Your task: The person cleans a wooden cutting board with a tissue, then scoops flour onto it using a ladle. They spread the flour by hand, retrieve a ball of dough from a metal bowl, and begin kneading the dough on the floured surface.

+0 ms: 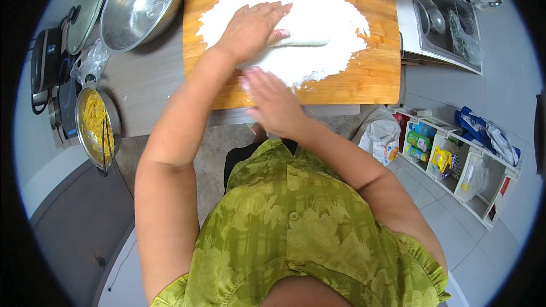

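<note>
A bamboo cutting board bears a wide, uneven layer of white flour. A pale, flour-coated roll, seemingly dough, lies across the middle of it. My left hand is flat over the roll's left part, fingers extended and thumb at its side, so that end is hidden. Blurred by motion, my right hand is over the board's front edge, fingers extended towards the flour. It grips nothing that I can see. Whether its fingertips touch the flour, I cannot tell.
To the left are a large steel bowl, a glass lid and a steel pan of yellow shreds with tongs. A sink with utensils is at the right. Below it stands a white rack beside a plastic bag.
</note>
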Demonstrator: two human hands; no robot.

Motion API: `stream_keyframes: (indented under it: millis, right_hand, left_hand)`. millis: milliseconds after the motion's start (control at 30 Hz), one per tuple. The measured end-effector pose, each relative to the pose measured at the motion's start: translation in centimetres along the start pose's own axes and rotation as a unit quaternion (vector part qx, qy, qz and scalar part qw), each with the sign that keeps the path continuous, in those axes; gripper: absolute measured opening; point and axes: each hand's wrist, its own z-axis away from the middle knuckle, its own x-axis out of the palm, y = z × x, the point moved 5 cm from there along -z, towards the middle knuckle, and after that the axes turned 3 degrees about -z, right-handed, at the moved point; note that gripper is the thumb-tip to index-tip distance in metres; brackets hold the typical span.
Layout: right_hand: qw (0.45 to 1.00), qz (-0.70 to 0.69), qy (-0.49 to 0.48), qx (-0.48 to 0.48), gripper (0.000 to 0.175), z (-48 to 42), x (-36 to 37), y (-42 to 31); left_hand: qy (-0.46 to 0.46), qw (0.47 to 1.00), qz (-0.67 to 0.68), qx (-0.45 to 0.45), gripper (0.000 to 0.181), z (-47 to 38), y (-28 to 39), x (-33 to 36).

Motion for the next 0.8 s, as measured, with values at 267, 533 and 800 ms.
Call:
stream_keyframes:
  millis: [267, 533, 800]
  right_hand:
    - [0.995, 0.068, -0.074, 0.026, 0.074, 1.2, 0.6, 6.2]
    - [0.968, 0.201, -0.143, 0.052, 0.059, 3.8, -7.4, 12.2]
    - [0.961, 0.192, 0.180, 0.087, 0.036, 2.1, -12.7, 13.4]
  left_hand:
    - [0.010, 1.000, -0.025, 0.006, 0.059, 1.3, 0.6, 0.1]
    - [0.025, 0.999, 0.027, -0.034, 0.063, 4.3, 2.7, -0.7]
    - [0.085, 0.985, 0.067, -0.136, 0.068, 4.2, 0.3, -1.0]
